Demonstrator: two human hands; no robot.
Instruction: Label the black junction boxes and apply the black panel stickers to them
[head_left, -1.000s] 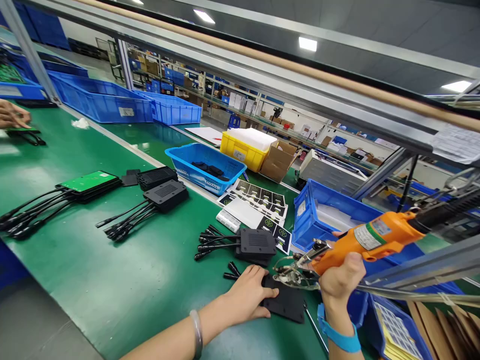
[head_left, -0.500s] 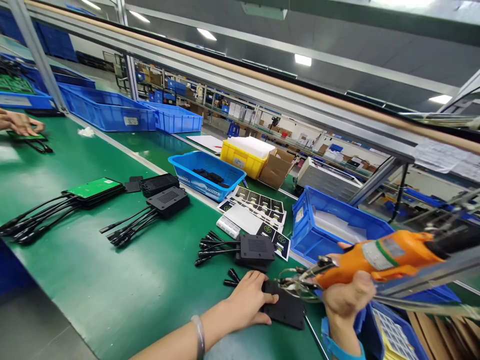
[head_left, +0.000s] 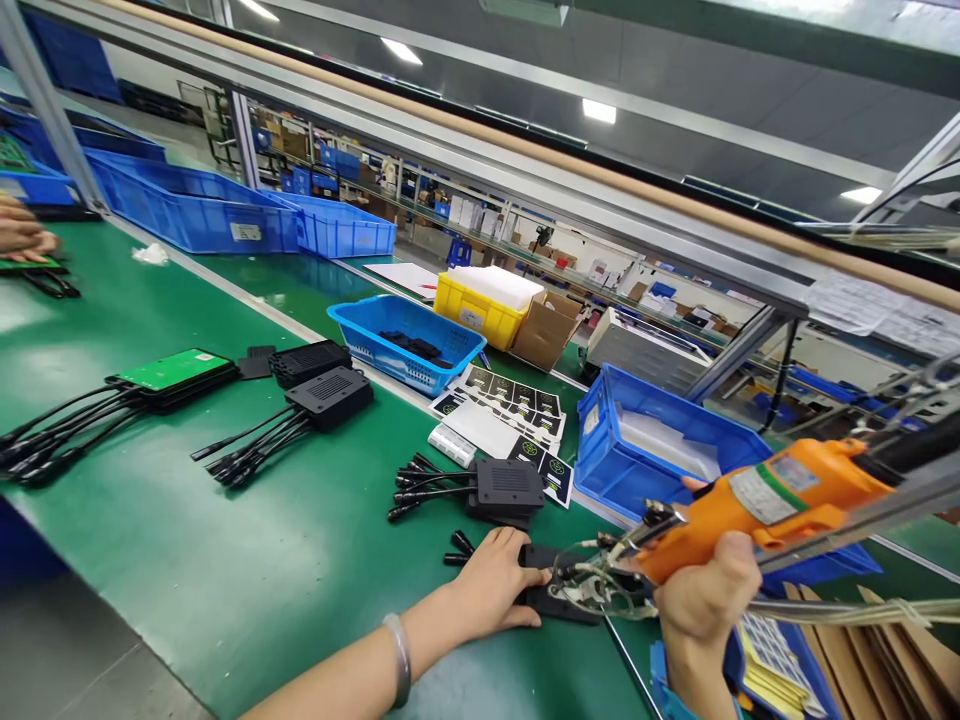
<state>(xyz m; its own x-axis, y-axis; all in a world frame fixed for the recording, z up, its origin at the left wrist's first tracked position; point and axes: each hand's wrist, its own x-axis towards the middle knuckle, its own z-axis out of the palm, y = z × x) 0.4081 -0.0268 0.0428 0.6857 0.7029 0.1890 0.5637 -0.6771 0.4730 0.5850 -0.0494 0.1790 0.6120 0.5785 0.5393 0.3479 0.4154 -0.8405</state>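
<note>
My left hand rests at the left end of a flat black plastic case, thumb on its top and the other fingers around its edge. Short black cable connectors stick out beyond those fingers. In my right hand is an orange electric screwdriver, gripped around its body and tilted toward the case. Its front end and some loose thin tubing cover much of the case, so I cannot tell whether the bit touches a screw. Just behind lies a stack of black cases with cables.
More cabled black cases and a green-topped unit lie leftward. Behind are a light-blue basket of black parts, printed label sheets and a blue bin. Another person's hand works at far left.
The screwdriver's front end has moved left and down over the black case, covering more of it. My left hand keeps its hold on the case. The view has shifted slightly.
</note>
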